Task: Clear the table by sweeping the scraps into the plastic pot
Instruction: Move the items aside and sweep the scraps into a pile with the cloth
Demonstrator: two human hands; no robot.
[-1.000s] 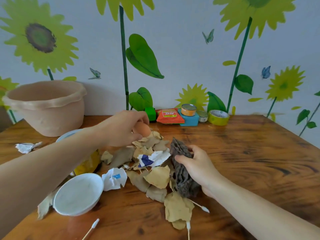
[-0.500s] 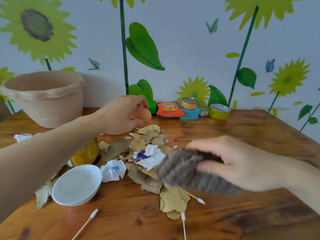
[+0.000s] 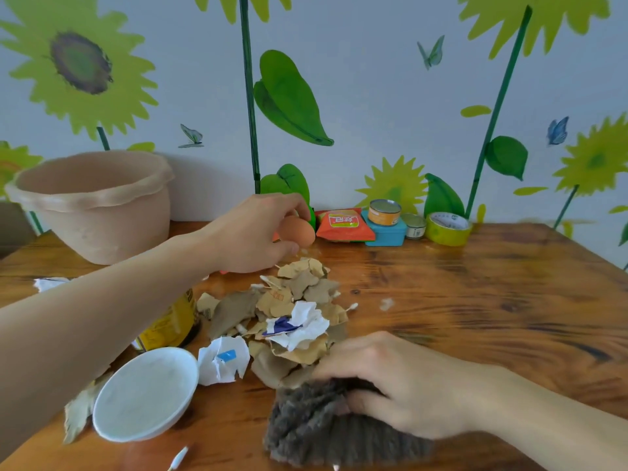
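A heap of scraps (image 3: 289, 317), brown torn paper, crumpled white paper and cotton swabs, lies mid-table. The beige plastic pot (image 3: 91, 205) stands empty at the back left. My left hand (image 3: 255, 232) hovers beyond the heap, its fingers closed around a brown egg (image 3: 299, 231). My right hand (image 3: 401, 385) presses a grey fuzzy cloth (image 3: 326, 426) on the table at the near edge of the heap.
A white bowl (image 3: 146, 396) and a yellow can (image 3: 170, 324) sit left of the heap, partly under my left forearm. A snack packet (image 3: 343, 224), a blue box (image 3: 387, 232), small tins and a tape roll (image 3: 447, 227) line the wall. More white paper (image 3: 47, 283) lies far left.
My right hand lifted the cloth from the heap's right side and brought it down at the near edge. My left hand raised the egg further back, away from the scraps.
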